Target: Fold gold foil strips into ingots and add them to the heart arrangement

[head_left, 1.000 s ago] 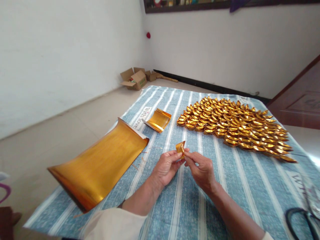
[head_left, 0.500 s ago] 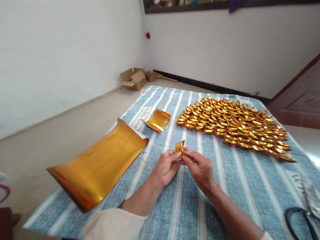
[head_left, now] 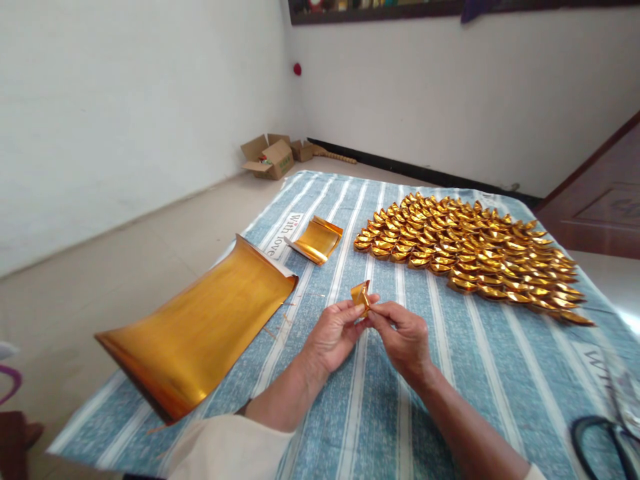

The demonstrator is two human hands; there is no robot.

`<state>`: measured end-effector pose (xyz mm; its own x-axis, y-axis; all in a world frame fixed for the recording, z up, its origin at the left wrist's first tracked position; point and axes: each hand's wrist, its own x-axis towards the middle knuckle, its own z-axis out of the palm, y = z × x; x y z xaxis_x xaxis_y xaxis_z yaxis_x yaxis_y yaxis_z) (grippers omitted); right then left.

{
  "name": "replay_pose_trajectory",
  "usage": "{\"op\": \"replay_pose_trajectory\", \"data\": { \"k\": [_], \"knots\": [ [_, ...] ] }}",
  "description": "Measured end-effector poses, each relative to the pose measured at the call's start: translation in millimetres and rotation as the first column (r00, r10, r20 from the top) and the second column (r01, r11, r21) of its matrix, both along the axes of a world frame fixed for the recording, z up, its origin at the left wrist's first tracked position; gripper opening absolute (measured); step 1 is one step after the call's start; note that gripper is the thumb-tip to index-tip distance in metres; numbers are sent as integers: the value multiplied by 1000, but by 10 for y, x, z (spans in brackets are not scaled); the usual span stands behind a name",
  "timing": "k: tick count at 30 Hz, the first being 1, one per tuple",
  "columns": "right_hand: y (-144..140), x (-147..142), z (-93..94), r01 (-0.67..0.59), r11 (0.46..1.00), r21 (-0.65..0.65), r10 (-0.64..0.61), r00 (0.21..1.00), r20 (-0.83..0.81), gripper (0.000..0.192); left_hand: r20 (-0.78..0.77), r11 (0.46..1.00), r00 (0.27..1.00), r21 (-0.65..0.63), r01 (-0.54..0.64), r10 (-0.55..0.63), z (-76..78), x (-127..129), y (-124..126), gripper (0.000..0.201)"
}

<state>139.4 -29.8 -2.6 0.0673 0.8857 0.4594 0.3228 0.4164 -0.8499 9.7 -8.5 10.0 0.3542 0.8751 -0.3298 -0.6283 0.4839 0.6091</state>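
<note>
We've got left hand [head_left: 331, 335] and right hand [head_left: 404, 333] both pinching the small, folded gold-foil piece [head_left: 359, 293], one o'clock from the left, eleven from the right; long axis hard to read.

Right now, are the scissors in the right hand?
No, the scissors lie on the striped cloth, and the right hand holds gold paper.

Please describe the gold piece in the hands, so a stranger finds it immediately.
Find the blue striped cloth. Near its middle, the left hand and right hand pinch a small gold piece; unlike the boat shapes and large gold sheet, it alone is held.
</note>
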Motion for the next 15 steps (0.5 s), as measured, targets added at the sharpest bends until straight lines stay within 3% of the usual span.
{"op": "replay_pose_trajectory", "data": {
  "k": [15],
  "knots": [
    [4, 30, 23, 3, 999, 36, -7, 994, 110, 14, 6, 1000, 1000, -21, 4, -4, -6, -2, -2, 18]
  ]
}}
